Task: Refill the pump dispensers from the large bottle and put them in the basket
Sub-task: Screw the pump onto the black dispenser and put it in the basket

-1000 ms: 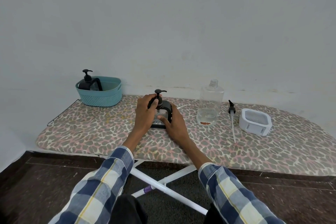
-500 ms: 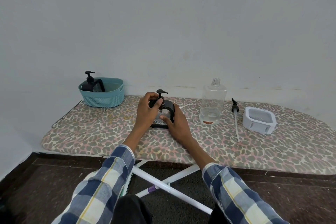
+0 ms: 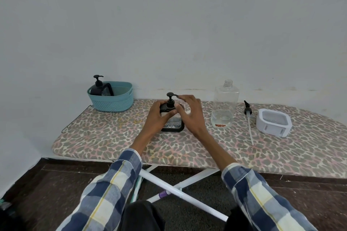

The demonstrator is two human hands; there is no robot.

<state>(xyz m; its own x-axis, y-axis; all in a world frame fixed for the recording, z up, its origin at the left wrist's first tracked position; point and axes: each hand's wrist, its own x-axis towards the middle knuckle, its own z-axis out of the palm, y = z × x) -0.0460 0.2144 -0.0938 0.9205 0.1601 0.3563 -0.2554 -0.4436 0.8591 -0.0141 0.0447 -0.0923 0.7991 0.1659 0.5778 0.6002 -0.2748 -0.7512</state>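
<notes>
A pump dispenser (image 3: 173,123) with a clear body, black frame and black pump head stands upright on the middle of the ironing board (image 3: 105,137). My left hand (image 3: 158,118) grips its shoulder from the left, thumb across the front. To its right, my right hand (image 3: 192,114) has its fingers spread and loosely straight, with the fingertips at the pump's nozzle. The large clear bottle (image 3: 225,105) stands uncapped further right, holding a little liquid at the bottom. At the board's far left, the teal basket (image 3: 114,102) contains another black pump dispenser (image 3: 99,86).
A loose black pump with a long white tube (image 3: 249,122) lies right of the large bottle. A white square container (image 3: 273,125) sits beyond it. The wall runs close behind the board. The board's white legs (image 3: 180,191) cross below, over the dark floor.
My right hand has left the dispenser's right side and risen to the pump nozzle, its fingers spreading. My left hand stays on the dispenser. The view has shifted slightly.
</notes>
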